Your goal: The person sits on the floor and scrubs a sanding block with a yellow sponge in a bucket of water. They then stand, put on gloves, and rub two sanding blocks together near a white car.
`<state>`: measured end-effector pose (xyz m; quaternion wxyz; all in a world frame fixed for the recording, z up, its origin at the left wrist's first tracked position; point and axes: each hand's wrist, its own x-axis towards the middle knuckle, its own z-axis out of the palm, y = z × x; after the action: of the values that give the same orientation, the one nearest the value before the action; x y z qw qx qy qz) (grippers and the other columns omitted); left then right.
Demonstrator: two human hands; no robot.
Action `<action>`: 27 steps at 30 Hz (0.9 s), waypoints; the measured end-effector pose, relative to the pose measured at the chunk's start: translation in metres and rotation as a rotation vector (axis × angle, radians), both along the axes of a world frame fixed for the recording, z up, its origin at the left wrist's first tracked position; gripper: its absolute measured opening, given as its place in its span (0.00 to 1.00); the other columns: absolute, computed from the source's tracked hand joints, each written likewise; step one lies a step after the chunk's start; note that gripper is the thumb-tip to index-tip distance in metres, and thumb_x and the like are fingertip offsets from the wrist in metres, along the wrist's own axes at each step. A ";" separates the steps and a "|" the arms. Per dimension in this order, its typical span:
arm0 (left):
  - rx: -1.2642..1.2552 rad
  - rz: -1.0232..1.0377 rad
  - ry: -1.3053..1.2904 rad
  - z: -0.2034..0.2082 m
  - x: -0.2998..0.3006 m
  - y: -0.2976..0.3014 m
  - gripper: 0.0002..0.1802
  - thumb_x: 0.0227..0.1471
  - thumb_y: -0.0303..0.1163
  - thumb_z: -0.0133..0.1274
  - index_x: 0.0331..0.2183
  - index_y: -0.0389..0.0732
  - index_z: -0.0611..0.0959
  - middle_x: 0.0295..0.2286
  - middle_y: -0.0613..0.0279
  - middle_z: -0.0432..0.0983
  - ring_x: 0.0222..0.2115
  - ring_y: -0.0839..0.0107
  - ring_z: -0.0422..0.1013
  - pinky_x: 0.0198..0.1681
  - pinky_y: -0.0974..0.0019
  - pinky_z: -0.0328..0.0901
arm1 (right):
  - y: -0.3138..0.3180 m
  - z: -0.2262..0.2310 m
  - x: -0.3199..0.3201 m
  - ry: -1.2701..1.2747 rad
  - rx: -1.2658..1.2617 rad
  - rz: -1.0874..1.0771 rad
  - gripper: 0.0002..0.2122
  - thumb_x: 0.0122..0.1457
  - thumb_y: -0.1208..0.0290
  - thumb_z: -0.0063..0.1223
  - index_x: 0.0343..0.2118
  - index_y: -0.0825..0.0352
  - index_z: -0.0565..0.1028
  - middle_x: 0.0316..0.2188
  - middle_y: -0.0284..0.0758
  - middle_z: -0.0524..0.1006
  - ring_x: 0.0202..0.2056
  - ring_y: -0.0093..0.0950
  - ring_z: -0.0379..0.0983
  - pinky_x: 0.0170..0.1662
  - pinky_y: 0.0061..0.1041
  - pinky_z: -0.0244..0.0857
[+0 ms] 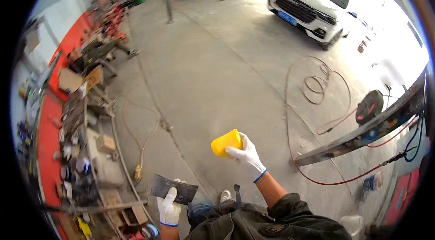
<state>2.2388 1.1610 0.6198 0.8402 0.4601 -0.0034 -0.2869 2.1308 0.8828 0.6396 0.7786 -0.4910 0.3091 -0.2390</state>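
Note:
My right hand (pixel 248 157), in a white glove with a blue cuff, grips a yellow putty spreader (pixel 225 144). It is held out over the floor, its broad rounded end pointing left. Lower and to the left, my left hand (pixel 169 208), gloved the same way, is closed on a dark, flat rectangular plate (pixel 187 192), thumb across its upper face and the other fingers mostly hidden beneath. A wide gap separates the spreader from the plate.
A cluttered workbench (pixel 108 167) runs along the left, with a small cardboard box (pixel 106 143) on it. A red hose (pixel 312 181) loops over the floor at right, near a slanted metal post (pixel 358 138). White car (pixel 306 6) at far right; a person (pixel 102 52) far left.

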 end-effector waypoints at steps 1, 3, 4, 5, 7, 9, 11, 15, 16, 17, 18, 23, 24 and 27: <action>0.000 -0.078 0.008 0.005 0.003 -0.025 0.20 0.52 0.21 0.56 0.48 0.31 0.74 0.41 0.47 0.77 0.41 0.54 0.76 0.49 0.50 0.72 | -0.008 0.004 -0.012 0.054 -0.028 -0.024 0.31 0.52 0.68 0.69 0.57 0.68 0.66 0.40 0.30 0.77 0.36 0.18 0.73 0.34 0.17 0.67; 0.009 -0.205 0.044 0.000 0.019 -0.106 0.20 0.52 0.23 0.57 0.48 0.30 0.75 0.41 0.47 0.77 0.41 0.54 0.76 0.49 0.50 0.72 | -0.069 -0.015 -0.020 0.088 -0.003 -0.104 0.30 0.49 0.68 0.70 0.54 0.68 0.68 0.40 0.31 0.77 0.36 0.19 0.73 0.35 0.19 0.68; 0.028 -0.254 0.073 -0.005 0.029 -0.145 0.20 0.52 0.23 0.58 0.47 0.30 0.75 0.41 0.47 0.77 0.42 0.54 0.76 0.49 0.50 0.72 | -0.100 -0.018 -0.022 0.132 0.007 -0.132 0.30 0.49 0.68 0.70 0.54 0.68 0.68 0.40 0.32 0.77 0.37 0.19 0.73 0.36 0.19 0.68; 0.037 -0.302 0.103 -0.009 0.040 -0.178 0.20 0.52 0.24 0.58 0.47 0.30 0.75 0.41 0.47 0.77 0.42 0.54 0.76 0.50 0.50 0.72 | -0.125 -0.019 -0.021 0.176 0.007 -0.161 0.30 0.49 0.68 0.70 0.54 0.68 0.68 0.40 0.32 0.77 0.37 0.20 0.73 0.36 0.20 0.68; -0.018 -0.402 0.133 -0.020 0.064 -0.240 0.19 0.53 0.23 0.57 0.47 0.30 0.75 0.42 0.47 0.77 0.43 0.53 0.75 0.51 0.49 0.71 | -0.171 -0.033 -0.015 0.155 0.026 -0.256 0.30 0.49 0.68 0.70 0.53 0.68 0.69 0.39 0.32 0.77 0.35 0.19 0.73 0.35 0.19 0.68; -0.059 -0.495 0.176 -0.022 0.085 -0.305 0.19 0.53 0.23 0.56 0.47 0.30 0.75 0.42 0.46 0.77 0.44 0.52 0.75 0.51 0.49 0.71 | -0.225 -0.045 -0.006 0.145 0.022 -0.334 0.29 0.49 0.68 0.71 0.53 0.68 0.69 0.39 0.31 0.77 0.35 0.19 0.73 0.35 0.19 0.68; -0.017 -0.521 0.211 -0.026 0.104 -0.372 0.19 0.53 0.23 0.56 0.47 0.29 0.75 0.41 0.45 0.77 0.43 0.52 0.75 0.50 0.50 0.72 | -0.276 -0.052 0.003 0.156 0.015 -0.415 0.29 0.49 0.68 0.71 0.53 0.68 0.69 0.39 0.31 0.77 0.34 0.18 0.73 0.34 0.18 0.68; 0.019 -0.709 0.183 -0.022 0.151 -0.518 0.19 0.53 0.23 0.56 0.46 0.27 0.75 0.39 0.44 0.78 0.42 0.54 0.76 0.50 0.51 0.72 | -0.376 -0.049 -0.002 0.127 0.160 -0.288 0.27 0.48 0.73 0.70 0.52 0.67 0.70 0.37 0.29 0.77 0.33 0.19 0.73 0.34 0.20 0.68; -0.004 -0.734 0.173 -0.015 0.157 -0.558 0.18 0.53 0.22 0.56 0.46 0.26 0.75 0.38 0.45 0.78 0.41 0.55 0.77 0.49 0.52 0.73 | -0.399 -0.039 -0.009 0.104 0.182 -0.306 0.26 0.48 0.74 0.70 0.50 0.68 0.71 0.37 0.30 0.77 0.34 0.20 0.74 0.36 0.21 0.69; 0.003 -0.750 0.153 -0.007 0.163 -0.594 0.18 0.52 0.22 0.56 0.46 0.26 0.76 0.38 0.45 0.78 0.40 0.55 0.77 0.49 0.52 0.73 | -0.419 -0.033 -0.011 0.062 0.218 -0.319 0.25 0.48 0.74 0.69 0.49 0.68 0.72 0.37 0.31 0.77 0.36 0.21 0.74 0.38 0.22 0.70; 0.010 -0.767 0.133 -0.001 0.166 -0.631 0.18 0.52 0.22 0.56 0.45 0.26 0.76 0.39 0.45 0.78 0.40 0.55 0.77 0.49 0.53 0.73 | -0.441 -0.024 -0.016 -0.003 0.264 -0.380 0.23 0.48 0.74 0.68 0.48 0.69 0.72 0.37 0.32 0.77 0.37 0.22 0.75 0.40 0.24 0.70; 0.054 -1.080 0.054 0.007 0.173 -0.805 0.20 0.52 0.28 0.60 0.45 0.30 0.76 0.38 0.48 0.78 0.40 0.55 0.76 0.46 0.53 0.74 | -0.531 -0.046 -0.056 -0.278 0.431 -0.688 0.20 0.50 0.72 0.62 0.47 0.71 0.73 0.39 0.37 0.78 0.41 0.31 0.77 0.47 0.33 0.71; 0.068 -1.113 0.065 0.007 0.164 -0.841 0.19 0.51 0.26 0.59 0.45 0.29 0.76 0.38 0.47 0.78 0.40 0.55 0.77 0.46 0.53 0.73 | -0.548 -0.069 -0.070 -0.352 0.412 -0.741 0.23 0.51 0.71 0.60 0.50 0.71 0.72 0.45 0.41 0.77 0.45 0.37 0.76 0.50 0.37 0.70; 0.086 -1.194 0.064 0.002 0.130 -0.938 0.19 0.51 0.22 0.57 0.45 0.27 0.76 0.39 0.46 0.79 0.42 0.53 0.77 0.48 0.51 0.72 | -0.624 -0.040 -0.072 -0.601 0.602 -0.871 0.25 0.50 0.71 0.60 0.53 0.71 0.70 0.51 0.42 0.73 0.49 0.42 0.74 0.51 0.40 0.70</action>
<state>2.3688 0.2231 0.6219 0.5138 0.4036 -0.2246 -0.7230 2.0585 0.2588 0.6001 0.7670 0.0115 0.3023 -0.5659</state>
